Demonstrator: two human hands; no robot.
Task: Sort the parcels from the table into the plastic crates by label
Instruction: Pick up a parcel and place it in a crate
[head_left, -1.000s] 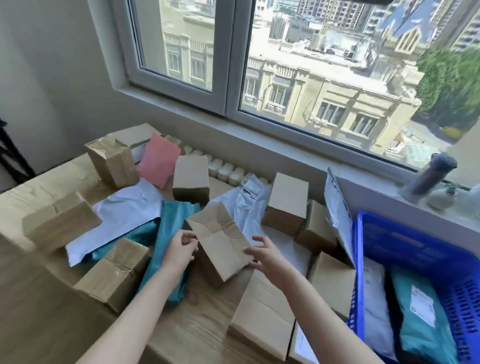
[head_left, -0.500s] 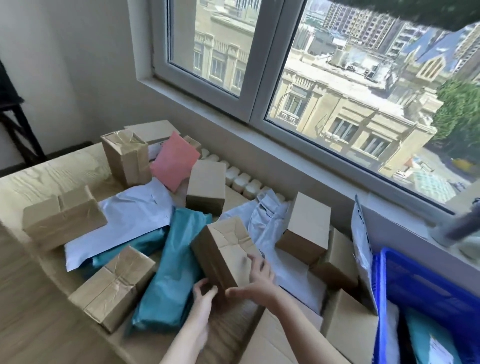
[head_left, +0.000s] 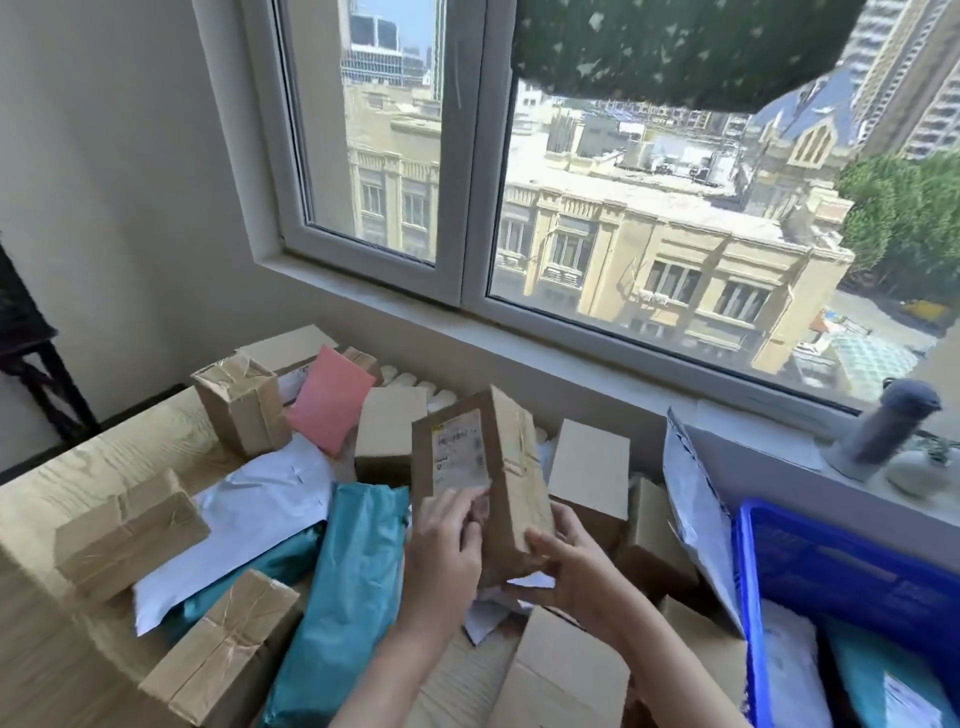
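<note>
Left hand and right hand raised, gripping.

the label is too blurred to read, and the blue crate runs off the right edge.

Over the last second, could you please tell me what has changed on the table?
The taped box was lifted from the pile and stood upright, label toward the camera; left hand and right hand grip its lower end. Other parcels and the blue crate stayed put.
</note>
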